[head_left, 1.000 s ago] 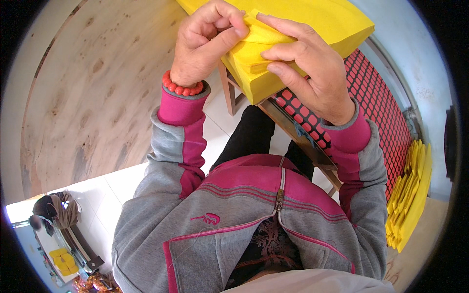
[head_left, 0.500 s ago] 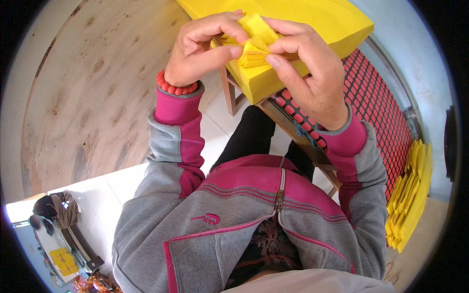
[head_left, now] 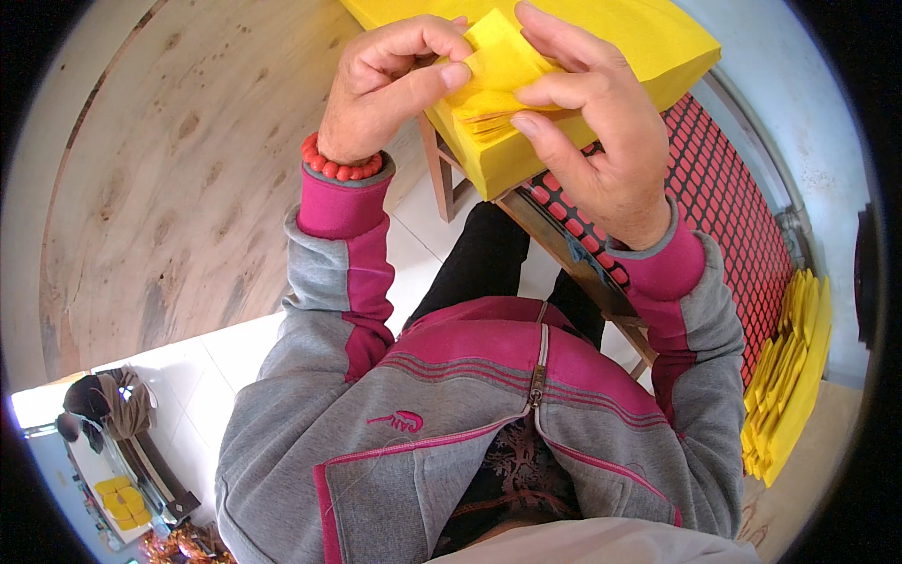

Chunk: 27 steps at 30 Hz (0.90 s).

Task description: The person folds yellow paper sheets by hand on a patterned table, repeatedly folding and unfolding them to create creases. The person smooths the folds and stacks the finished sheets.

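Observation:
Small folded yellow paper with several thin layers is between my hands at the top of the view. My left hand, with a red bead bracelet at its wrist, pinches the paper's left side between thumb and forefinger. Thumb and forefinger of my right hand hold the layered right edge, while its other fingers spread above. Beneath both hands lies a thick yellow stack of what looks like large paper sheets. My hands hide part of its top.
Wooden legs support the stack. A red and black patterned surface lies to the right, with folded yellow pieces bunched beside it. A wooden board spans the left. Lower left, yellow pieces rest on a white surface.
The folded paper has opened wider, with its upper flap raised. My left fingers have shifted slightly up the paper, and my right upper fingers have lifted and spread.

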### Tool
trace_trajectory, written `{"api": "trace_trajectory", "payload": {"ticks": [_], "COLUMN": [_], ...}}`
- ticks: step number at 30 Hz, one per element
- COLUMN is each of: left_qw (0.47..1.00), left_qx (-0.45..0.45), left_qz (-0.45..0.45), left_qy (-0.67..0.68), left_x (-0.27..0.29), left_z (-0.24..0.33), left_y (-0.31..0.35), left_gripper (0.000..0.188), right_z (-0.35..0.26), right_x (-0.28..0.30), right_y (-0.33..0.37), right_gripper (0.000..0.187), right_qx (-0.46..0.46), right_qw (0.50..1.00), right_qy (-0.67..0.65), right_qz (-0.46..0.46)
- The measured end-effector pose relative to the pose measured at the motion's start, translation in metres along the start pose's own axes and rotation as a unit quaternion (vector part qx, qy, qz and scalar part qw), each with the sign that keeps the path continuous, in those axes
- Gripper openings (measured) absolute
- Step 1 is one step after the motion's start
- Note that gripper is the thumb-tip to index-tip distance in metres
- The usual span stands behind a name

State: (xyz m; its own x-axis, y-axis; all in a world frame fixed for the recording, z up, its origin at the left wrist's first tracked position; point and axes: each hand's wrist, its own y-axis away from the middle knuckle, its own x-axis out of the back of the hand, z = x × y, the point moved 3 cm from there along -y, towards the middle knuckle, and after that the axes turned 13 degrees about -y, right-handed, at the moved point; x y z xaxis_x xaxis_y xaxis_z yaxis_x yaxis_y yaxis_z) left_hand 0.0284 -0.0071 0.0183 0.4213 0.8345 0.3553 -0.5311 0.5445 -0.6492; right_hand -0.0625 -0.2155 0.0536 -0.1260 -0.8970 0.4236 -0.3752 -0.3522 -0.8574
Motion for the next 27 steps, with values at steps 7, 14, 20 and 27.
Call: {"api": "trace_trajectory", "payload": {"ticks": [7, 14, 20, 27], "left_qw": [0.996, 0.997, 0.997, 1.0], "left_qx": [0.034, -0.016, -0.063, -0.024], "left_qz": [0.071, 0.064, -0.025, -0.001], "left_qy": [0.036, 0.033, 0.036, -0.01], "left_x": [-0.001, 0.002, -0.001, -0.002], "left_z": [-0.014, -0.011, 0.003, 0.0], "left_y": [0.005, 0.003, -0.001, 0.0], "left_gripper": [0.006, 0.008, 0.014, 0.011], "right_z": [0.002, 0.001, 0.0, 0.0], "right_x": [-0.005, -0.007, -0.007, -0.007], "right_y": [0.0, 0.002, 0.002, 0.001], "right_gripper": [0.013, 0.012, 0.013, 0.014], "right_qx": [0.0, -0.032, -0.038, -0.013], "right_qw": [1.0, 0.999, 0.999, 0.998], "right_qy": [0.003, -0.027, -0.021, -0.033], "right_qz": [0.008, 0.02, 0.014, 0.055]}}
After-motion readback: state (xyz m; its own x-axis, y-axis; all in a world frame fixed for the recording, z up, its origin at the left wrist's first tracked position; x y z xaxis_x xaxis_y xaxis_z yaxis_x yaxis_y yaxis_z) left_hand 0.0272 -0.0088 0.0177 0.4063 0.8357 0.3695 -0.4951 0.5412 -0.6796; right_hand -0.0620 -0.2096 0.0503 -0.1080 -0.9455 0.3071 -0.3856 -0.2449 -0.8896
